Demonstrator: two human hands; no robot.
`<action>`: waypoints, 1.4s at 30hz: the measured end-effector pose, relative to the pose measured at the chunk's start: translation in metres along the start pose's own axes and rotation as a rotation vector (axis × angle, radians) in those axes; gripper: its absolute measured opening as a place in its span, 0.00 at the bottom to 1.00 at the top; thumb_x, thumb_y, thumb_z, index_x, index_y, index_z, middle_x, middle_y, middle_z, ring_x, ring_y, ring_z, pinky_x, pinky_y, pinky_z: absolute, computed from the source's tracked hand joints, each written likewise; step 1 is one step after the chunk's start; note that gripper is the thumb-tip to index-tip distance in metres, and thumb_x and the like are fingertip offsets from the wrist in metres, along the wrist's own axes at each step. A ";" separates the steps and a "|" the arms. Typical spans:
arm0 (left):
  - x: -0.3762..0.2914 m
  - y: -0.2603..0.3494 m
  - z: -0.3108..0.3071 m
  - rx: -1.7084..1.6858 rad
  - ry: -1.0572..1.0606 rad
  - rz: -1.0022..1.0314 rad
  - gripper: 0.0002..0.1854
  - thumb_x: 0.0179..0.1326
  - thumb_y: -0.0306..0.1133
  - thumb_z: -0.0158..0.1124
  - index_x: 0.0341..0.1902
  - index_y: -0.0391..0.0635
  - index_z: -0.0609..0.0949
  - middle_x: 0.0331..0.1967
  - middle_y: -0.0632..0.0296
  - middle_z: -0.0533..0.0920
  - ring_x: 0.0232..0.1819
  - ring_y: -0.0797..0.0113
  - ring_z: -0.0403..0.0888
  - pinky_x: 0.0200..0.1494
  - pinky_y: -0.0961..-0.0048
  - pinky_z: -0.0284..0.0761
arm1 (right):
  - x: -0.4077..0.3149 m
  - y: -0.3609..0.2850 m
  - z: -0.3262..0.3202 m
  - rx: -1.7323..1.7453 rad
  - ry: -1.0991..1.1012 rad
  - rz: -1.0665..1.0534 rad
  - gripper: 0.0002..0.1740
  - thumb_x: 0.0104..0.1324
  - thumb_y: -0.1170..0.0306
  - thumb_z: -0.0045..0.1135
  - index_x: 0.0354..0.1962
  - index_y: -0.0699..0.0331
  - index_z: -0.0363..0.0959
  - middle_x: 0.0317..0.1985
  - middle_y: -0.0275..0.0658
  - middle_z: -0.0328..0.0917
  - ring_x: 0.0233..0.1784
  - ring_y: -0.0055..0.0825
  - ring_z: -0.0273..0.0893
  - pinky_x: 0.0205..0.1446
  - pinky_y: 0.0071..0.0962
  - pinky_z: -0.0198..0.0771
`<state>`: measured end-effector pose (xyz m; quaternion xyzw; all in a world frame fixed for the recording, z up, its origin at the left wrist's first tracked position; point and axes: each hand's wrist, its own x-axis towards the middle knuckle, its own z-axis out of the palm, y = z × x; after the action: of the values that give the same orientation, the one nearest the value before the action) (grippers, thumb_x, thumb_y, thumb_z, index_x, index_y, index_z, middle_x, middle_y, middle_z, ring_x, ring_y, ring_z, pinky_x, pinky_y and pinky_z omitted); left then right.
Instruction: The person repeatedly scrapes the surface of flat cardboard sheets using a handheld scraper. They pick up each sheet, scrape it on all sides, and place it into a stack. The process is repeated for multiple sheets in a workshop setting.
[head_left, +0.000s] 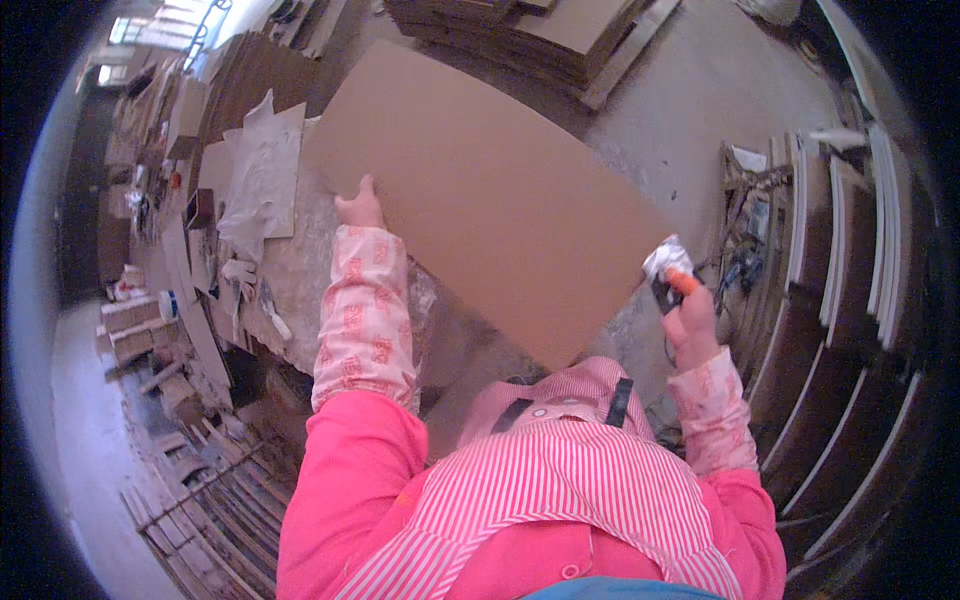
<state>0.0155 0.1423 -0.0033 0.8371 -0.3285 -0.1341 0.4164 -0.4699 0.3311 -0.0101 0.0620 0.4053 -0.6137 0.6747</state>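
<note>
A large rectangular brown board (480, 202), probably fibreboard, spans the space before me at a slant. My left hand (363, 210) grips its left edge, with part of the hand hidden by the board. In my right hand (691, 322) is a hand-held tool (666, 259) with a shiny silver head and a dark body; its exact kind is unclear. The silver head is at the board's right corner, and whether they touch cannot be told. Something orange (682, 282), perhaps a finger cover, shows at the right hand's fingers.
A dusty worktable (300, 277) at left bears a pale panel with crumpled plastic sheeting (259, 180) and a work glove (238, 271). Stacked boards (517, 37) lie ahead. Upright panels (832, 247) line the right side. A slatted rack (202, 517) stands at lower left.
</note>
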 end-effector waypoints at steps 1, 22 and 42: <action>0.007 -0.007 -0.008 -0.133 -0.060 -0.161 0.40 0.55 0.47 0.72 0.58 0.23 0.70 0.52 0.43 0.81 0.50 0.52 0.82 0.55 0.63 0.76 | 0.029 -0.017 0.006 0.049 0.003 0.003 0.20 0.61 0.83 0.49 0.52 0.70 0.73 0.47 0.42 0.79 0.49 0.38 0.79 0.62 0.35 0.73; -0.226 -0.013 -0.131 -1.257 -0.452 -1.638 0.23 0.73 0.50 0.52 0.51 0.38 0.77 0.52 0.51 0.81 0.52 0.54 0.80 0.57 0.55 0.77 | 0.334 0.150 0.446 -0.868 -0.583 0.425 0.08 0.58 0.79 0.57 0.36 0.71 0.77 0.34 0.43 0.82 0.35 0.38 0.81 0.43 0.40 0.77; 0.042 0.087 0.099 0.782 0.105 -0.210 0.41 0.68 0.51 0.55 0.73 0.33 0.58 0.76 0.41 0.54 0.78 0.45 0.48 0.76 0.48 0.44 | 0.419 0.161 0.481 -1.333 -1.058 -0.150 0.19 0.63 0.72 0.55 0.53 0.60 0.79 0.43 0.48 0.81 0.45 0.39 0.80 0.51 0.32 0.73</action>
<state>-0.0403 0.0166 0.0057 0.9670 -0.2459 0.0021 0.0670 -0.1361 -0.2354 -0.0187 -0.6699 0.3163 -0.2382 0.6281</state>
